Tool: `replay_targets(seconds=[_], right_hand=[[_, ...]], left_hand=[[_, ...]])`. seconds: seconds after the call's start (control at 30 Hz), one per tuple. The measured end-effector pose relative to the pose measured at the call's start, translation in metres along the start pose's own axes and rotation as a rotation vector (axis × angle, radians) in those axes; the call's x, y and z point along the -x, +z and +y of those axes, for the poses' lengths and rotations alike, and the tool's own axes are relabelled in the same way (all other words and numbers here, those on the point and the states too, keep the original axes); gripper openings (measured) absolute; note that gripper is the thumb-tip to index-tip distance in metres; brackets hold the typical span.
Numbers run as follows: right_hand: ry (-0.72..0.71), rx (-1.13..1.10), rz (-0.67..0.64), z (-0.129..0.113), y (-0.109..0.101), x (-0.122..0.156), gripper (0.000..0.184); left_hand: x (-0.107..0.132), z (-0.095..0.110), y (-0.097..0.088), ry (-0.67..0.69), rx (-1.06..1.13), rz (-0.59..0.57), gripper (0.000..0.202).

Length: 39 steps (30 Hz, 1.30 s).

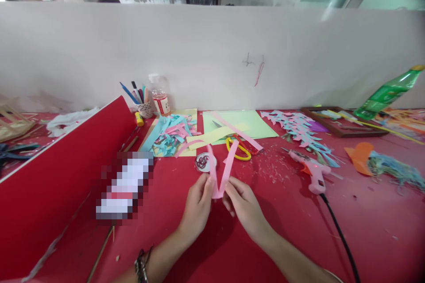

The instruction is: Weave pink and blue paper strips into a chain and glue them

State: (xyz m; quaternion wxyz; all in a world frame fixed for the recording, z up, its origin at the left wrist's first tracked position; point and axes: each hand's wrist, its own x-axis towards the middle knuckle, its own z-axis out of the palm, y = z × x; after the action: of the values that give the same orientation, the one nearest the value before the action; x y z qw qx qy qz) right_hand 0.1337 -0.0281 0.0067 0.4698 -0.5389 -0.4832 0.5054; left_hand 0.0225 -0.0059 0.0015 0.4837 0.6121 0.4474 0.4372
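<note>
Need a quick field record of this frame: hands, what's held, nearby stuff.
left hand: pinches pink strip at its fold
right hand: pinches the same fold
strip shape: bent into a V, ends pointing away
nearby: scissors, glue gun, paper scraps
surface: red table

Yellow scissors (238, 150) touching green sheet (257, 124); glue gun (314, 173) near; green bottle (387, 93) far right.

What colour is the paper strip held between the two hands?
Pink. The paper strip is bent into a V, shown in the head view.
</note>
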Motion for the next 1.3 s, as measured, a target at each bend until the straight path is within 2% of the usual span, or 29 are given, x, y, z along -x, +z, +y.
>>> replay_targets(seconds=[0.1,0.17,0.3,0.53,0.67,0.77,0.83,1.0,1.07,1.13,1.2,1.3], right_hand=[[-0.021,0.000,0.015,0.000,-0.001,-0.001,0.029],[-0.026,0.006,-0.015,0.000,0.000,-0.001,0.030],[-0.039,0.034,-0.079,-0.001,0.002,0.001,0.030],[-0.046,0.034,-0.076,-0.002,0.001,0.002,0.028],[-0.049,0.030,-0.016,-0.007,-0.004,0.000,0.029],[-0.062,0.026,0.026,-0.009,-0.006,-0.001,0.030],[-0.074,0.012,0.027,-0.010,-0.006,-0.001,0.028],[-0.119,0.004,0.015,-0.009,-0.008,0.000,0.026],[-0.138,0.023,0.023,-0.009,-0.010,0.001,0.026],[-0.150,0.048,0.028,-0.010,-0.012,0.001,0.026],[-0.156,0.065,0.024,-0.011,-0.013,0.002,0.027],[-0.157,0.058,0.008,-0.012,-0.013,0.003,0.026]], left_hand=[[0.002,0.000,0.001,0.022,-0.021,-0.116,0.030],[0.003,0.000,0.001,0.040,-0.064,-0.127,0.031],[0.003,-0.002,0.000,0.048,-0.105,-0.073,0.031],[0.003,-0.003,-0.001,0.012,-0.136,0.034,0.032],[-0.002,0.000,-0.007,-0.032,-0.133,0.074,0.034],[-0.007,0.000,-0.011,-0.015,-0.200,0.070,0.034],[-0.007,0.002,-0.013,0.027,-0.311,-0.017,0.034],[0.000,0.015,-0.016,0.077,-0.738,-0.391,0.028],[0.001,0.024,-0.024,0.077,-0.839,-0.429,0.029],[-0.002,0.033,-0.042,0.086,-0.880,-0.387,0.031],[-0.010,0.037,-0.069,0.139,-0.877,-0.300,0.032],[-0.026,0.031,-0.123,0.188,-0.992,-0.082,0.039]])
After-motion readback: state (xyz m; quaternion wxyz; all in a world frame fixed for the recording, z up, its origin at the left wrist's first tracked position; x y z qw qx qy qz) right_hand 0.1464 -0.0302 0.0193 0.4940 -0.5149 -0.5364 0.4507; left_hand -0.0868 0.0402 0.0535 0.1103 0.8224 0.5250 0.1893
